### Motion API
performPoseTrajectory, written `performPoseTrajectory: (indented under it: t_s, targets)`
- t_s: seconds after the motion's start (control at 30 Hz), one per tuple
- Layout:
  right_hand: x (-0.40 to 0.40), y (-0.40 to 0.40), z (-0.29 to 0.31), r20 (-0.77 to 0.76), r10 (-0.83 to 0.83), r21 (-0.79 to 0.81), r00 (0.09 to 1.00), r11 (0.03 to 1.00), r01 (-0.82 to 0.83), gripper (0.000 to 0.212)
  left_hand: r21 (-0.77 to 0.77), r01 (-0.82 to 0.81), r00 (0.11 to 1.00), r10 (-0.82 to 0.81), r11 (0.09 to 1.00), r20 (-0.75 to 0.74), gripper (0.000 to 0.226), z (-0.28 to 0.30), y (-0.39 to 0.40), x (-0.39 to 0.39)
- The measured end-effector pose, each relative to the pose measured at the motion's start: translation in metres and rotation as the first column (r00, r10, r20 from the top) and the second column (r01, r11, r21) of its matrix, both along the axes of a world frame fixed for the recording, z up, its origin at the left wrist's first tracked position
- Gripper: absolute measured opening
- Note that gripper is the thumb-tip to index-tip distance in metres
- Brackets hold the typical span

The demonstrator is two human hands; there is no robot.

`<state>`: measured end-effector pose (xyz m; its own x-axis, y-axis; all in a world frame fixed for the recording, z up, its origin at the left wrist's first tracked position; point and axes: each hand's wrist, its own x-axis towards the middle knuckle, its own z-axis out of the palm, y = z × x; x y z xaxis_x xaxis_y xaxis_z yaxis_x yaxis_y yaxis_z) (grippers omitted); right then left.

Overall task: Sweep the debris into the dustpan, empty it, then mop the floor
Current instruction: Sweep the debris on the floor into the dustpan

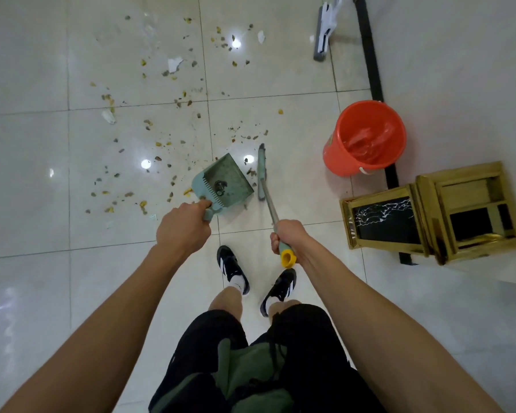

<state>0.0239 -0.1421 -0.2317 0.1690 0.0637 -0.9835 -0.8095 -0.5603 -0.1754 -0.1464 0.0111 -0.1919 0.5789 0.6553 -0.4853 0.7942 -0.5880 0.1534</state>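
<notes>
Fingers of the left hand (183,226) curl round the dustpan (222,183) handle; the right hand (286,236) clamps the broom (262,174) shaft. The pan sits mid-frame, the broom head just beside its right edge. Most debris (161,99) lies scattered toward the upper left. A hard stroke could flick bits past the pan; tilting it risks spilling onto the floor (27,204).

The floor (280,84) is glossy, smooth tile. The dustpan (224,186) and bucket (337,153) look plastic. The broom (268,201) has a metal shaft.
</notes>
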Motion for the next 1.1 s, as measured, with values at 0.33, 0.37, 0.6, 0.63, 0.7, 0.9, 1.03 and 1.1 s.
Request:
performPoseTrajectory:
  t_s: [0.33, 0.37, 0.6, 0.63, 0.7, 0.9, 1.03, 1.1]
  targets:
    - [-0.027, -0.100, 0.010, 0.172, 0.266, -0.051, 0.948, 0.964, -0.262, 0.026, -0.008, -0.117, 0.993, 0.117, 0.993, 0.031, 0.047, 0.008, -0.054, 0.000]
    - [-0.032, -0.107, 0.008, 0.172, 0.285, -0.066, 0.943, 0.958, -0.278, 0.026, -0.012, -0.125, 0.991, 0.126, 0.992, 0.038, 0.048, 0.008, -0.057, 0.000]
    - [-0.040, -0.110, 0.006, 0.081, 0.306, -0.038, 0.949, 0.952, -0.304, 0.024, -0.027, -0.093, 0.996, 0.092, 0.995, -0.009, 0.051, 0.002, -0.064, -0.012]
    - [-0.041, -0.103, 0.005, 0.074, 0.318, -0.067, 0.945, 0.947, -0.314, 0.027, -0.031, -0.098, 0.995, 0.098, 0.995, -0.010, 0.051, 0.002, -0.062, -0.016]
    - [-0.043, -0.084, 0.005, 0.123, 0.355, -0.083, 0.927, 0.934, -0.347, 0.032, -0.032, -0.100, 0.995, 0.100, 0.994, -0.019, 0.052, -0.001, -0.054, -0.025]
    - [-0.059, -0.012, -0.001, 0.049, 0.132, -0.011, 0.990, 0.991, -0.132, 0.028, -0.049, -0.156, 0.988, 0.155, 0.987, -0.016, 0.051, -0.006, -0.013, -0.066]
    - [-0.066, 0.038, -0.005, 0.018, 0.057, 0.032, 0.998, 0.998, -0.058, 0.024, -0.053, -0.215, 0.977, 0.214, 0.975, -0.022, 0.051, -0.010, 0.020, -0.098]
    - [-0.069, 0.062, -0.006, 0.005, 0.031, 0.058, 1.000, 0.998, -0.031, 0.022, -0.056, -0.240, 0.971, 0.239, 0.969, -0.029, 0.051, -0.011, 0.035, -0.115]
